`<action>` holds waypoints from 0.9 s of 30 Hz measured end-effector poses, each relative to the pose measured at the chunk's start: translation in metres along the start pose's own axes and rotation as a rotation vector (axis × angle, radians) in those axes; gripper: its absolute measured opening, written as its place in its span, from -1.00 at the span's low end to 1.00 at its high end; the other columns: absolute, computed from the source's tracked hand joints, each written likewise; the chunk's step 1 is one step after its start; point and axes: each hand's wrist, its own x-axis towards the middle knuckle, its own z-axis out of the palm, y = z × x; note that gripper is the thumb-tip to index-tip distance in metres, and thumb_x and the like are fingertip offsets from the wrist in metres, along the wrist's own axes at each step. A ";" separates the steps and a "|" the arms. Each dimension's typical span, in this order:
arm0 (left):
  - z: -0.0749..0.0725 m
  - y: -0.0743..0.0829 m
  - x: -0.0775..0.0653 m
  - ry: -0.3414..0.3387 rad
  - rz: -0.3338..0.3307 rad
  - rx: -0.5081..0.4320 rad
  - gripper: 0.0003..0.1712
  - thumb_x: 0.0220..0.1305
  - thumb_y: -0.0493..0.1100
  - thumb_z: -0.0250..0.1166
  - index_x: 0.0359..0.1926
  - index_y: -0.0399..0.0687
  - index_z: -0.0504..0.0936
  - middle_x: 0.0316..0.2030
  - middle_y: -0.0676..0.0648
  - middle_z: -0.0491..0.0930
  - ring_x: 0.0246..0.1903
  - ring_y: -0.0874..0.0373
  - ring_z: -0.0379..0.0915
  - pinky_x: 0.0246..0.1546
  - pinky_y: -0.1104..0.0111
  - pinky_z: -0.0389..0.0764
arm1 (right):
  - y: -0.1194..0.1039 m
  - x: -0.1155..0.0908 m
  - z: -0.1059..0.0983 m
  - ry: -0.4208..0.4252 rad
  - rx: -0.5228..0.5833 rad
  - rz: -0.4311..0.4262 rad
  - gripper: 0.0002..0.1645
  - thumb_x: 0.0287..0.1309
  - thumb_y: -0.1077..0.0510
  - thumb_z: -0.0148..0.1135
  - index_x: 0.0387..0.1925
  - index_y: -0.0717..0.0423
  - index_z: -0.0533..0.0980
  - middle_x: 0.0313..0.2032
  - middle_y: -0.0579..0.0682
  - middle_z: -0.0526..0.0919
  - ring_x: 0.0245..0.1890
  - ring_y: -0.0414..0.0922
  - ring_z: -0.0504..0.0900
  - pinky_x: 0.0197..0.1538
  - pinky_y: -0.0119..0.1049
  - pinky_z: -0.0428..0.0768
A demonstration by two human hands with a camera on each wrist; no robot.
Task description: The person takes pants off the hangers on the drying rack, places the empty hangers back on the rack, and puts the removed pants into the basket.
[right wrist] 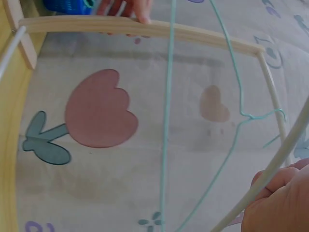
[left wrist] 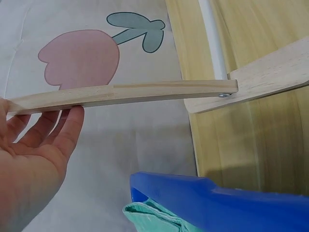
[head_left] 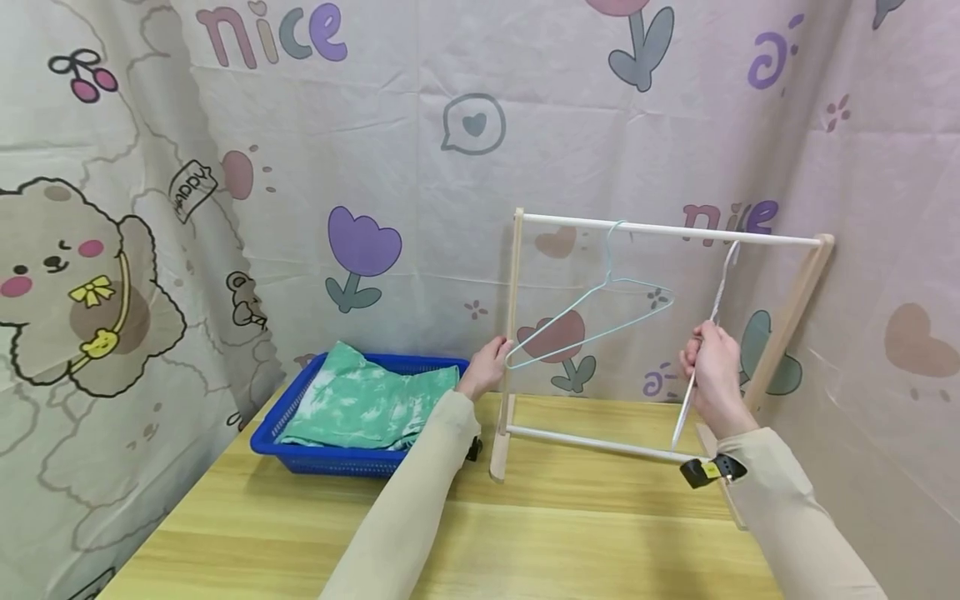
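A small clothes rack with wooden posts (head_left: 515,275) and a white top rail (head_left: 675,231) stands on the table. My left hand (head_left: 486,367) grips its left post, fingers along one side of the wood (left wrist: 145,93) in the left wrist view. From the top rail hangs a mint-green wire hanger (head_left: 558,315), its lower left corner beside that hand. My right hand (head_left: 716,367) holds a white hanger (head_left: 684,412) by its frame, seen nearly edge-on. The white hanger's hook is at the top rail; I cannot tell whether it rests over it.
Left of the rack sits a blue plastic basket (head_left: 337,461) holding folded green-and-white cloth (head_left: 375,404). A white lower bar (head_left: 592,443) joins the rack's feet near the wooden table (head_left: 570,542). Printed curtains (head_left: 450,183) hang close behind and at both sides.
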 end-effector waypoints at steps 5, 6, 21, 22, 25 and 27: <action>0.000 0.000 -0.001 0.006 -0.009 -0.005 -0.54 0.57 0.15 -0.20 0.12 0.02 0.47 -0.27 -0.12 0.49 -0.27 0.02 0.41 -0.13 0.17 0.48 | -0.016 0.008 0.006 -0.023 0.051 -0.018 -0.76 0.56 0.03 -0.34 -0.23 0.02 0.21 -0.79 -0.21 0.31 -0.86 -0.28 0.23 -0.77 -0.43 0.17; 0.000 0.000 -0.001 0.005 -0.009 -0.003 -0.54 0.56 0.16 -0.20 0.11 0.02 0.47 -0.27 -0.12 0.49 -0.28 0.02 0.40 -0.15 0.18 0.47 | -0.019 0.009 0.007 -0.021 0.062 -0.021 -0.77 0.56 0.04 -0.34 -0.23 0.02 0.21 -0.80 -0.20 0.30 -0.86 -0.27 0.23 -0.77 -0.43 0.17; -0.006 0.003 -0.002 -0.024 0.021 0.017 -0.56 0.57 0.17 -0.21 0.01 0.01 0.46 -0.39 -0.05 0.42 -0.41 0.08 0.38 -0.35 0.32 0.45 | -0.045 0.042 0.010 0.062 0.141 0.025 -0.79 0.55 0.05 -0.37 -0.22 0.02 0.19 -0.82 -0.19 0.25 -0.87 -0.26 0.21 -0.79 -0.41 0.16; -0.006 0.003 -0.002 -0.025 0.026 0.019 -0.56 0.57 0.16 -0.21 0.01 0.01 0.46 -0.39 -0.06 0.42 -0.40 0.08 0.39 -0.33 0.31 0.46 | -0.045 0.044 0.009 0.062 0.151 0.031 -0.79 0.55 0.06 -0.37 -0.22 0.01 0.19 -0.82 -0.19 0.25 -0.87 -0.26 0.21 -0.79 -0.41 0.16; -0.005 0.003 -0.003 -0.026 0.039 0.029 -0.56 0.57 0.15 -0.20 0.01 -0.02 0.47 -0.39 -0.06 0.43 -0.41 0.09 0.39 -0.34 0.32 0.46 | -0.045 0.046 0.004 0.063 0.196 0.061 -0.79 0.55 0.08 -0.37 -0.23 0.01 0.20 -0.82 -0.19 0.26 -0.88 -0.26 0.21 -0.80 -0.41 0.16; -0.004 0.002 -0.004 -0.028 0.036 0.029 -0.56 0.57 0.15 -0.20 0.01 -0.02 0.47 -0.41 -0.05 0.43 -0.44 0.11 0.39 -0.38 0.35 0.45 | -0.044 0.047 0.000 0.070 0.216 0.083 -0.79 0.55 0.07 -0.35 -0.23 0.00 0.21 -0.82 -0.18 0.26 -0.88 -0.25 0.21 -0.80 -0.40 0.16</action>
